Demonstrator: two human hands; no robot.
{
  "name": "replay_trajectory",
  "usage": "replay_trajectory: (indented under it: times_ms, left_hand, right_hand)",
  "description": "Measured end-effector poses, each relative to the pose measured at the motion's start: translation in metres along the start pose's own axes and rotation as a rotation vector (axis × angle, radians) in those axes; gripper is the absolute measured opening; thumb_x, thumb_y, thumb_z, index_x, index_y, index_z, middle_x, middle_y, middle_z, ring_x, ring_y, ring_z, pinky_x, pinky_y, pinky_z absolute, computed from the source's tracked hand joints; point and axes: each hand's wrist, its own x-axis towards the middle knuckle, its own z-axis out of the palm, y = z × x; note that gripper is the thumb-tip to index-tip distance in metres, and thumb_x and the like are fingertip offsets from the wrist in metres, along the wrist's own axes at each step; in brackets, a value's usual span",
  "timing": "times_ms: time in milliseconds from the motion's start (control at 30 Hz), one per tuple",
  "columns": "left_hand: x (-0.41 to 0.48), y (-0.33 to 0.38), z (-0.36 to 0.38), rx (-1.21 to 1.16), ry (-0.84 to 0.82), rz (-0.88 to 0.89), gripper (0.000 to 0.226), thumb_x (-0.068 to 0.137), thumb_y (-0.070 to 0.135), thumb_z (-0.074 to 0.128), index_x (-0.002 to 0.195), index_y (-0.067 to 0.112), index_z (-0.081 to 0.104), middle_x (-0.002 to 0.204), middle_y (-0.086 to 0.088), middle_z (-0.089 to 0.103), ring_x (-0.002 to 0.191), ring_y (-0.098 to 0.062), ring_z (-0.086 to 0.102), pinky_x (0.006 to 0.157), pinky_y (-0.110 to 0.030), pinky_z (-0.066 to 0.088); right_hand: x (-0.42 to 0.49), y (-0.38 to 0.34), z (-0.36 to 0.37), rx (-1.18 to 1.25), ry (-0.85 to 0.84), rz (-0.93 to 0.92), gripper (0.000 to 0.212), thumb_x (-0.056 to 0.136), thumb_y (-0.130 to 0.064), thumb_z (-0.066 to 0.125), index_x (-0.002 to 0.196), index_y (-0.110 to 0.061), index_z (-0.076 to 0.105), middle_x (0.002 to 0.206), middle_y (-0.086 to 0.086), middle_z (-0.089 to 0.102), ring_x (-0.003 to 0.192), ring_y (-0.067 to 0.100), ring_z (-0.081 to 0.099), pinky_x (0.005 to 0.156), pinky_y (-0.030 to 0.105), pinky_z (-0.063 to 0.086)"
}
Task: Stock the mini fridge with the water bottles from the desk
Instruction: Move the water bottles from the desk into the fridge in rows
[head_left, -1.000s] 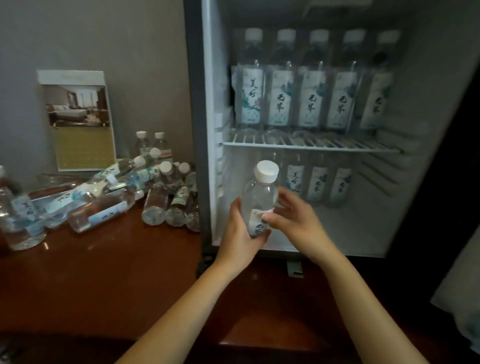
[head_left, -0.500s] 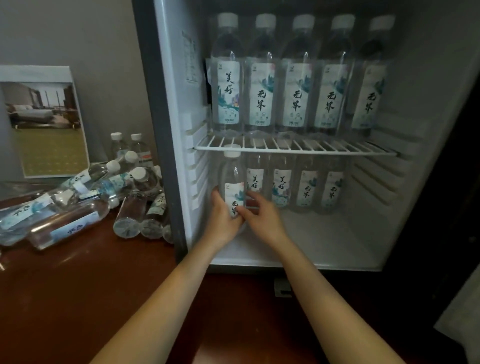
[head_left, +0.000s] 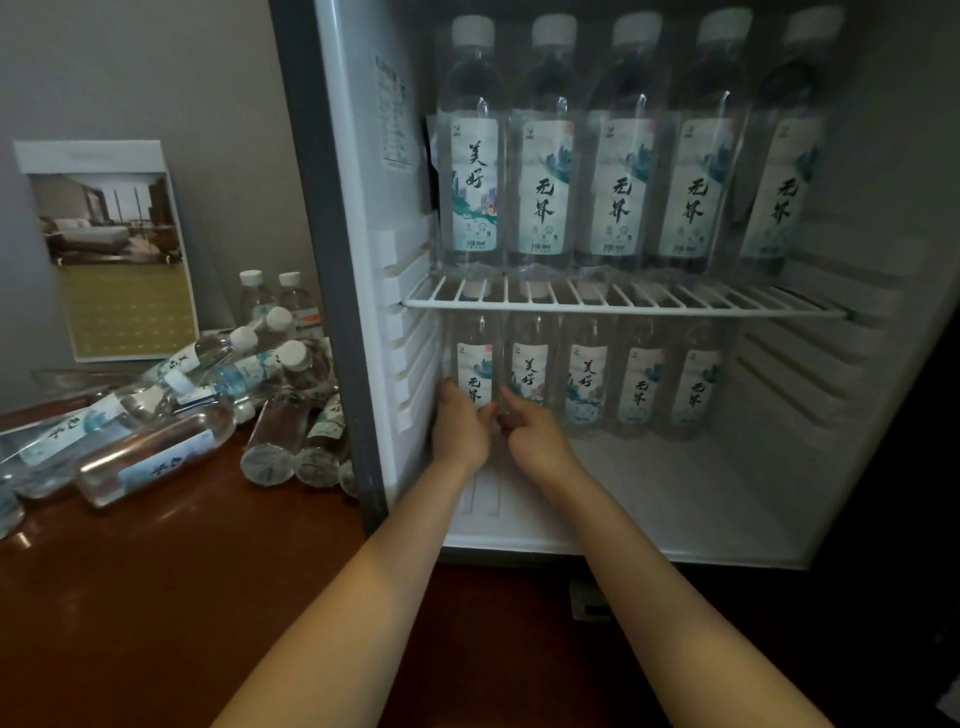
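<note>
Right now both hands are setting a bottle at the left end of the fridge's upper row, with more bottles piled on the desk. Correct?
Wrong row. The head view shows the left hand and right hand holding the bottle at the left end of the lower row, beneath the wire shelf. More bottles are piled on the desk.

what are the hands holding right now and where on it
The left hand and right hand hold the leftmost lower-shelf water bottle by its lower body, one on each side.

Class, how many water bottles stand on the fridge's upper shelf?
5, in one row: leftmost bottle, second bottle, middle bottle, fourth bottle, rightmost bottle. More may hide behind.
</note>
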Motion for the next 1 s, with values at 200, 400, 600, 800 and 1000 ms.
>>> replay_trajectory:
  times_ms: [200, 400, 600, 800, 1000]
  left_hand:
    - [0.003, 0.002, 0.006, 0.047, 0.062, -0.022, 0.043, 0.089, 0.011, 0.059, 0.122, -0.004, 0.036, 0.129, -0.022, 0.048, 0.118, -0.033, 0.05, 0.083, -0.026, 0.036]
    - [0.003, 0.003, 0.004, 0.108, 0.033, -0.052, 0.042, 0.09, 0.015, 0.057, 0.122, -0.003, 0.035, 0.129, -0.022, 0.048, 0.116, -0.035, 0.05, 0.083, -0.032, 0.038]
    - [-0.001, 0.009, 0.001, 0.104, -0.003, -0.089, 0.044, 0.092, 0.014, 0.054, 0.126, -0.003, 0.032, 0.132, -0.022, 0.046, 0.118, -0.034, 0.049, 0.074, -0.02, 0.03]
    - [-0.035, 0.025, -0.012, 0.177, -0.155, -0.01, 0.076, 0.092, 0.006, 0.05, 0.147, 0.003, -0.002, 0.148, -0.02, 0.028, 0.125, -0.03, 0.044, 0.096, -0.032, 0.042]
    - [-0.094, 0.029, -0.066, 0.172, -0.246, 0.199, 0.051, 0.094, 0.011, 0.048, 0.143, 0.013, 0.031, 0.133, -0.003, 0.051, 0.115, -0.017, 0.053, 0.083, -0.011, 0.034]
  right_hand:
    - [0.006, -0.003, -0.001, 0.038, -0.005, -0.045, 0.061, 0.081, 0.015, 0.036, 0.136, -0.01, 0.044, 0.13, 0.01, 0.054, 0.121, 0.016, 0.046, 0.105, 0.026, 0.034]
    - [0.005, -0.007, -0.001, 0.025, 0.003, -0.038, 0.057, 0.082, 0.013, 0.038, 0.134, -0.009, 0.048, 0.132, 0.01, 0.055, 0.124, 0.019, 0.049, 0.11, 0.035, 0.034]
    - [0.0, -0.013, -0.002, 0.051, -0.003, -0.045, 0.061, 0.078, 0.015, 0.036, 0.131, -0.012, 0.051, 0.127, 0.007, 0.058, 0.121, 0.017, 0.05, 0.107, 0.032, 0.037]
    - [-0.01, -0.02, -0.015, 0.043, 0.135, 0.071, 0.05, 0.083, 0.01, 0.043, 0.13, -0.007, 0.051, 0.113, 0.012, 0.063, 0.1, 0.019, 0.06, 0.078, 0.02, 0.046]
    - [-0.048, -0.047, -0.017, 0.133, 0.126, 0.084, 0.02, 0.096, -0.011, 0.044, 0.1, -0.005, 0.063, 0.08, 0.006, 0.068, 0.068, 0.014, 0.063, 0.059, 0.02, 0.049]
